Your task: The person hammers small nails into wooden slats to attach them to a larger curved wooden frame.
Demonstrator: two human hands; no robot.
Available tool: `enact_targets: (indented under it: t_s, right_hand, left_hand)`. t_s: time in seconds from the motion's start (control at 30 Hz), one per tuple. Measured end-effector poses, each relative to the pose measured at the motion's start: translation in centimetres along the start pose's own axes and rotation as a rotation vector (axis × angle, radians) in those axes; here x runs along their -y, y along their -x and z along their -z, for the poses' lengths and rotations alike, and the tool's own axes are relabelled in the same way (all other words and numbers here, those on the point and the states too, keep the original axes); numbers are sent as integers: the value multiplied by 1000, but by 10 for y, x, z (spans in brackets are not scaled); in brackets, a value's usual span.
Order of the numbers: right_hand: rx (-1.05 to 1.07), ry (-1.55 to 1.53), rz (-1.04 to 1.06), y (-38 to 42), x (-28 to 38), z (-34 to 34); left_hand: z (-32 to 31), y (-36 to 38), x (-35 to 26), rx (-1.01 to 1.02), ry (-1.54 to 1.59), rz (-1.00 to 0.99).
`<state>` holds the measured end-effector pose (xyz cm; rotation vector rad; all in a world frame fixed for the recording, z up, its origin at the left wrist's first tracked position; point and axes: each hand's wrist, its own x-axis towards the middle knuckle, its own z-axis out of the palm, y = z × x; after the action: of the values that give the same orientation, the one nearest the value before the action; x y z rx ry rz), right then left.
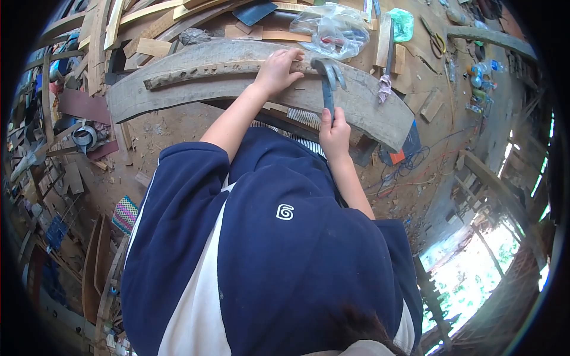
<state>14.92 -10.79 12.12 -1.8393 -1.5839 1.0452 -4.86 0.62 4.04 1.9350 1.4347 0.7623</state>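
1. A right hand grips a claw hammer, its head over the curved plank.
2. The left hand, partly open, rests on a narrow wood strip lying atop it.

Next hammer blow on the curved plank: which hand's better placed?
Right, I'd say. The right hand grips the hammer by its handle, with the head over the curved plank. The left hand shows no tool and rests on the wood, so looks better for steadying.
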Motion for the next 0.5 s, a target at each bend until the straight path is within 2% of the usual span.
enact_targets:
  t_s: [0.17, 0.27, 0.3, 0.37, 0.5]
  right_hand:
    - [-97, -57, 76, 5, 0, -3]
    - [51, 74, -93, 1, -1, -4]
    - [51, 74, -91, 3, 3, -3]
    - [-59, -4, -33, 6, 13, -2]
    - [-133, -99, -15, 10, 11, -6]
  left_hand:
    - [-1, 1, 1, 21, 19, -3]
    - [-3, 1, 3, 32, 40, 26]
    - [-4, 2, 2, 31, 39, 25]
    - [-4, 1, 4, 28, 36, 29]
    - [-2, 2, 2, 23, 48, 11]
